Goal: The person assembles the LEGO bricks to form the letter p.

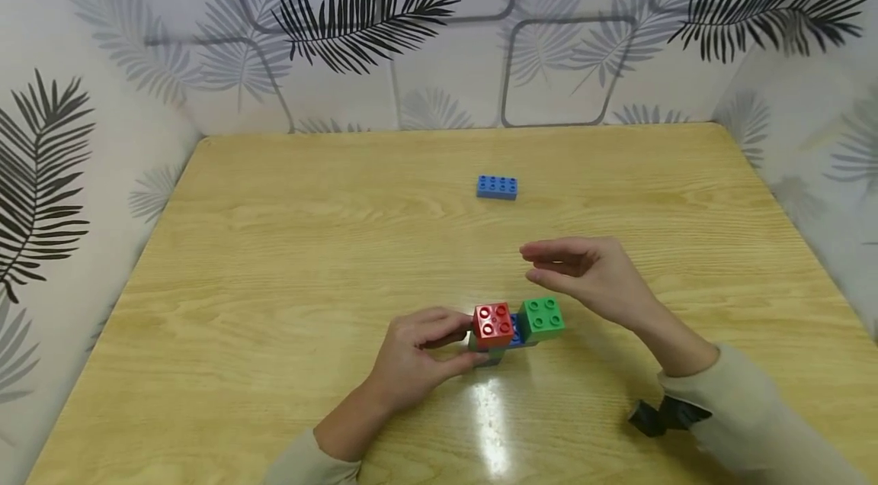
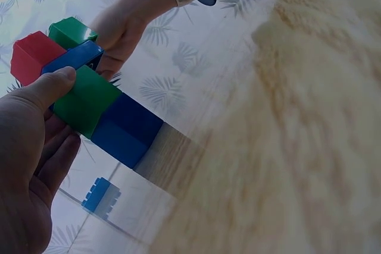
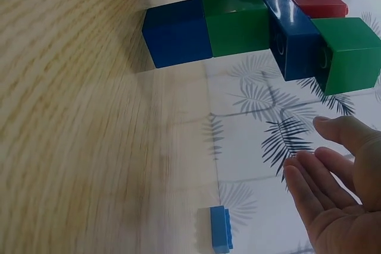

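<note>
A tower of toy building bricks stands upright on the table. Its base is a blue brick, topped by a green brick. Across that lies a longer blue brick, overhanging to the right. A red brick and a second green brick sit side by side on the long one. My left hand pinches the tower from the left, its thumb near the lower green brick. Off to the upper right of the tower, my right hand holds nothing, its fingers extended and apart from the bricks.
A loose blue brick lies farther back on the wooden table, studs up. Leaf-patterned walls rise behind the table and at both sides. A black device is strapped at the right wrist.
</note>
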Available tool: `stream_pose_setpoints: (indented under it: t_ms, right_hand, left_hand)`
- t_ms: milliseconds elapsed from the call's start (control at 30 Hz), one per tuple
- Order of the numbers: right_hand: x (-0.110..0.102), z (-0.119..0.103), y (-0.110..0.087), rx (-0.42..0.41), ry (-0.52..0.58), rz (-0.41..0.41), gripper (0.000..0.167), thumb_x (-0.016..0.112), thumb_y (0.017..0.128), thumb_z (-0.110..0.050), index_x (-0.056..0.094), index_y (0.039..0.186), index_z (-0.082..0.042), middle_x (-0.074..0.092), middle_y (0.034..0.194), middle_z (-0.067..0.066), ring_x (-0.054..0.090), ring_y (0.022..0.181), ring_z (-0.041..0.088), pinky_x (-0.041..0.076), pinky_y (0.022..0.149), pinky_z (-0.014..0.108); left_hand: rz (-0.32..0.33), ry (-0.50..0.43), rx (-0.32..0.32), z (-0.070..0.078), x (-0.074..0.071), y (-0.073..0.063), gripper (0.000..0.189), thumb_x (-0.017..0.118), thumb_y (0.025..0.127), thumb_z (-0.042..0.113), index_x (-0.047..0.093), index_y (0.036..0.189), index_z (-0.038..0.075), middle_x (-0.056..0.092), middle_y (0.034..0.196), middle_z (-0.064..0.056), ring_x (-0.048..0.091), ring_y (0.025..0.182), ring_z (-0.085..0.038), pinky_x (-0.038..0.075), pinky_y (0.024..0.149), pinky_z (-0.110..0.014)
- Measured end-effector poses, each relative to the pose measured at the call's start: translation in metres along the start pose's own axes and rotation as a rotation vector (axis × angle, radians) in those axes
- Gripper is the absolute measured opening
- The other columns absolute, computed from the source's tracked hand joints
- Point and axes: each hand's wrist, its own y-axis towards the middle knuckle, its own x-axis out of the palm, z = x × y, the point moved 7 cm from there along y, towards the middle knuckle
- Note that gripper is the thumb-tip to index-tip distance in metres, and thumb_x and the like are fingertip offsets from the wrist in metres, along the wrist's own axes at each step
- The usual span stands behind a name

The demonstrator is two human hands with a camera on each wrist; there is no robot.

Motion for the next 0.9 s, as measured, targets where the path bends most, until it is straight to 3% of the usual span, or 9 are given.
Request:
stream_pose_setpoints:
  t_ms: [200, 533, 800, 900]
  right_hand:
    - [-0.001, 0.006, 0.005, 0.047, -0.067, 0.013, 0.034, 0.074, 0.092, -0.018, 0.069, 0.122, -0.002, 0.071, 0.123, 0.015, 0.071, 0.107, 0.011, 0.061, 0.088, 0.018]
    - [0.000, 0.015, 0.013, 0.082, -0.093, 0.028, 0.035, 0.075, 0.092, -0.023, 0.070, 0.121, -0.003, 0.071, 0.123, 0.016, 0.070, 0.102, 0.004, 0.061, 0.087, 0.018]
    - [0.000, 0.019, 0.023, 0.063, -0.133, 0.038, 0.037, 0.074, 0.092, -0.023, 0.069, 0.121, -0.001, 0.071, 0.123, 0.015, 0.071, 0.107, 0.017, 0.060, 0.087, 0.016]
    - [0.000, 0.020, 0.027, 0.074, -0.124, 0.046, 0.037, 0.075, 0.092, -0.023, 0.070, 0.121, -0.001, 0.071, 0.123, 0.016, 0.071, 0.106, 0.016, 0.060, 0.086, 0.016]
  left_hand:
    - [0.000, -0.014, -0.029, -0.003, 0.000, -0.002, 0.033, 0.083, 0.079, 0.003, 0.073, 0.110, -0.004, 0.074, 0.105, -0.014, 0.071, 0.101, -0.016, 0.064, 0.084, -0.029]
    - [-0.011, 0.000, -0.040, -0.006, 0.001, -0.003, 0.032, 0.084, 0.078, 0.001, 0.073, 0.108, -0.004, 0.075, 0.104, -0.015, 0.071, 0.100, -0.016, 0.064, 0.083, -0.029]
    - [-0.014, -0.003, -0.049, -0.004, -0.001, -0.002, 0.032, 0.084, 0.078, 0.003, 0.074, 0.108, -0.003, 0.075, 0.104, -0.014, 0.072, 0.099, -0.016, 0.064, 0.084, -0.029]
    - [-0.011, 0.008, -0.045, -0.004, -0.001, -0.002, 0.032, 0.084, 0.078, 0.003, 0.074, 0.108, -0.003, 0.075, 0.103, -0.013, 0.072, 0.098, -0.015, 0.064, 0.083, -0.029]
